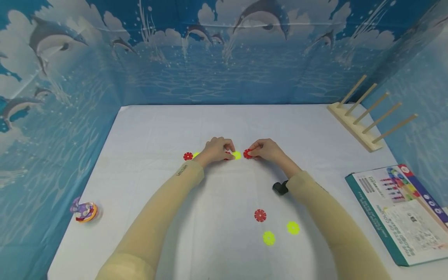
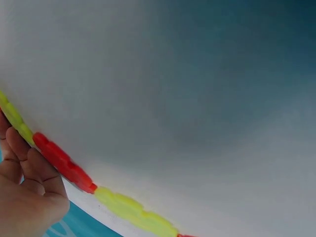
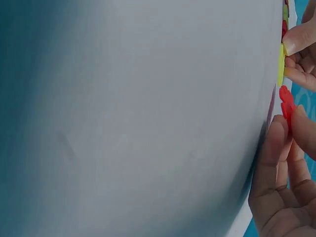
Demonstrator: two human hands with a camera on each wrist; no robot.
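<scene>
A row of flat, notched interlocking discs, red and yellow, lies across the white table, with a red disc (image 1: 188,156) at its left end. My left hand (image 1: 216,148) pinches the yellow disc (image 1: 237,155) at the row's right end between thumb and finger. It partly covers the discs in the middle. In the left wrist view, a red disc (image 2: 64,163) and a yellow disc (image 2: 136,212) join edge to edge. Just to the right, my right hand (image 1: 268,151) holds a loose red disc (image 3: 287,104) by thumb and fingertips, a small gap from the yellow one.
Nearer me lie a red disc (image 1: 260,215) and two yellow discs (image 1: 269,238). A wooden peg rack (image 1: 357,126) stands at the back right, above a flat box (image 1: 399,214). A small purple toy (image 1: 84,210) sits at the left edge. Dolphin-printed cloth (image 1: 224,77) surrounds the table.
</scene>
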